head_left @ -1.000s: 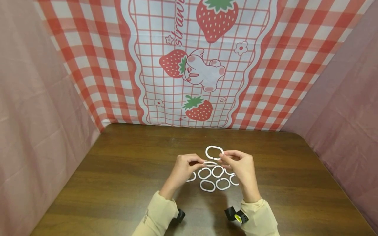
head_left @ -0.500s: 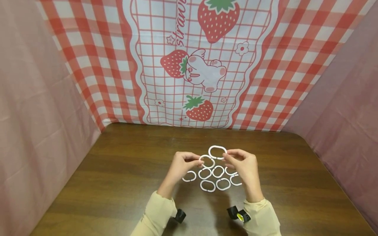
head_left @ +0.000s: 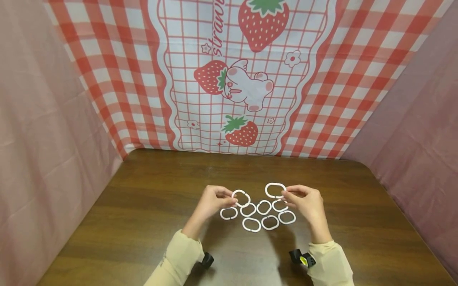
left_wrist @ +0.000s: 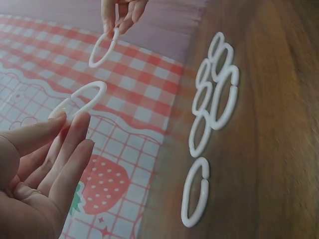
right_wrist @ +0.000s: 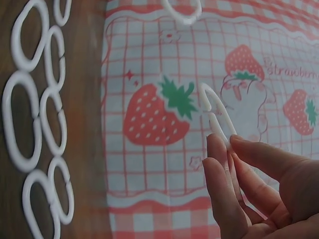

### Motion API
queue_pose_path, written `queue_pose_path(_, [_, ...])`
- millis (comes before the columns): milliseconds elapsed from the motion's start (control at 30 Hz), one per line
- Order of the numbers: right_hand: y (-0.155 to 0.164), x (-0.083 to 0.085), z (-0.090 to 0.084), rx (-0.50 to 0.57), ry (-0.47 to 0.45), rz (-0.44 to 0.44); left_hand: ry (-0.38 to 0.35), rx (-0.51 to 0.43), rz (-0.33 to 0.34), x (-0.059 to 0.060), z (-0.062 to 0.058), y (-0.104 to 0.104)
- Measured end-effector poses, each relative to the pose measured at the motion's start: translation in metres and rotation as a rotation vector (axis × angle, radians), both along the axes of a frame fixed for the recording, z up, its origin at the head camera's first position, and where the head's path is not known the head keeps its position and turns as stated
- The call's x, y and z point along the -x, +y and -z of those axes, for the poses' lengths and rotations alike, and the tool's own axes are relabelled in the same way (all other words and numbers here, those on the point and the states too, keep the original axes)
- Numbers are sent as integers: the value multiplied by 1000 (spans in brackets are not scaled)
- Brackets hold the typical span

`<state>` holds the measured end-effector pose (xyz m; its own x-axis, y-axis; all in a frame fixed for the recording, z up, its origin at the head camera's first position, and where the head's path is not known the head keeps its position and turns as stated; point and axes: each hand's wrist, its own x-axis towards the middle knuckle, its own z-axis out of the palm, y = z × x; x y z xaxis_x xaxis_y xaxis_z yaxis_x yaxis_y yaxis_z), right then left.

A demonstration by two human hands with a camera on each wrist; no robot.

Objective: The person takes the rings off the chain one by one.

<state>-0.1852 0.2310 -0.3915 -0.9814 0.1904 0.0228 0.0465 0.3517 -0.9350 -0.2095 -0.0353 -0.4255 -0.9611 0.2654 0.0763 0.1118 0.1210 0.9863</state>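
Both hands hold white oval plastic links, each with a small gap in its side. My left hand (head_left: 214, 201) pinches one link (left_wrist: 94, 101) between thumb and fingertips, above the table. Across from it, my right hand (head_left: 307, 200) pinches another link (right_wrist: 224, 115) by its end. The two held links are apart, as the left wrist view shows. Beneath them several more white links lie flat on the table in a loose cluster, such as the front link (head_left: 244, 223) and the leftmost link (head_left: 221, 213).
The brown wooden table (head_left: 150, 238) has rounded far corners. Behind it hangs a red and white checked cloth (head_left: 136, 99) printed with strawberries. Pink curtains (head_left: 46, 139) flank both sides. Small black devices (head_left: 207, 260) are worn at the wrists.
The hands have moved apart, the left to the left and the right to the right, each with its link. The left link has turned from edge-on to showing its opening.
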Motion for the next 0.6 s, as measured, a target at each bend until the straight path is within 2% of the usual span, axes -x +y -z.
queue_pose_path(67, [6,0,2,-24,-17,-2,29,4,29,0,6,-3])
queue_pose_path(200, [16,0,5,-54,-46,-11,19,42,56,-4,11,-6])
queue_pose_path(400, [27,-1,11,-122,-59,-20,-119,89,41,-11,20,-1])
queue_pose_path(600, [33,-2,16,-156,-76,-27,-163,129,38,-17,26,0])
